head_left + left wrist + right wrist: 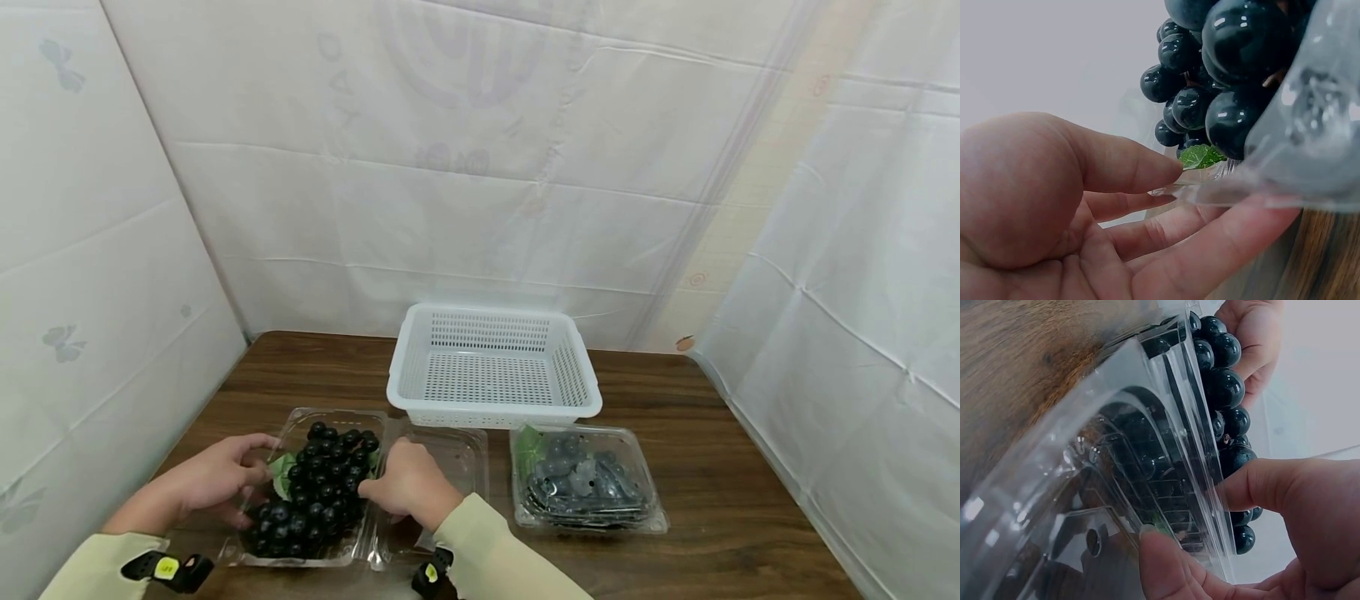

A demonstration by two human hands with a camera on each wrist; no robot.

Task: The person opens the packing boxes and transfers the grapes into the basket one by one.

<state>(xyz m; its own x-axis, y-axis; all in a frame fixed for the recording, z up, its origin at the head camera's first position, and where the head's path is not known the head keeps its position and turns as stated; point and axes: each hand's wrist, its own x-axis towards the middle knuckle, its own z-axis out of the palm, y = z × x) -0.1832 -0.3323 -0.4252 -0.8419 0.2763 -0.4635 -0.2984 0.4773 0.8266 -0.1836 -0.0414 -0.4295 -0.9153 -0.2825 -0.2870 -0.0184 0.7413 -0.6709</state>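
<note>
A clear plastic clamshell container (337, 560) lies opened on the table, its lid (471, 467) folded out to the right. Black grapes (322, 483) fill its base, with a green leaf (281, 475) at their left side. At the container's left rim is my left hand (217, 475); in the left wrist view its thumb (1129, 165) lies above the rim and its fingers beneath. My right hand (412, 483) pinches the hinge-side wall, thumb (1254, 481) on the grape side and a finger (1163, 562) outside. The right hand's remaining fingers are partly hidden.
Behind the container stands a white plastic basket (405, 392) with slotted walls. To the right, a second clamshell container (652, 521), closed, holds dark grapes (570, 479) and a green leaf. White sheeting (480, 167) borders the brown wooden table (727, 500) at the back and sides.
</note>
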